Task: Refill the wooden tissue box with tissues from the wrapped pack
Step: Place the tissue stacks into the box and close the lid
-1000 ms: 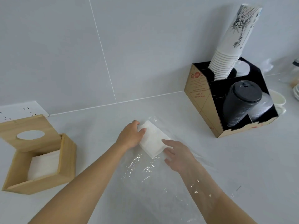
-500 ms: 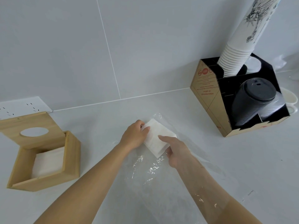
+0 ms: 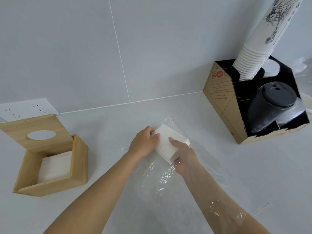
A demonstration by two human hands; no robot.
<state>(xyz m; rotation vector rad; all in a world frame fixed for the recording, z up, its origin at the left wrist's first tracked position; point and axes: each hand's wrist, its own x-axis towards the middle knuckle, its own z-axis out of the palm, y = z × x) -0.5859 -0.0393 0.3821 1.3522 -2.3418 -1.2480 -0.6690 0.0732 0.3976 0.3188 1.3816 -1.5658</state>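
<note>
A white stack of tissues [image 3: 166, 146] lies inside a clear plastic wrapper [image 3: 162, 176] spread on the white counter. My left hand [image 3: 143, 144] grips the stack's left end. My right hand [image 3: 184, 154] reaches into the wrapper, which drapes over my forearm, and clasps the stack's right near corner. The wooden tissue box [image 3: 79, 157] stands at the left with its lid [image 3: 38, 130] tipped back open; the lid has an oval hole. White tissues [image 3: 55, 164] lie inside the box.
A cardboard cup organiser [image 3: 217, 105] stands at the back right, holding a tall stack of white paper cups [image 3: 251, 61] and black lids [image 3: 270, 105]. A white wall socket [image 3: 25, 108] sits behind the box. The tiled wall runs along the back.
My right hand has slid further onto the stack and closed around its near corner. The stack is now held between both hands. The view has shifted slightly.
</note>
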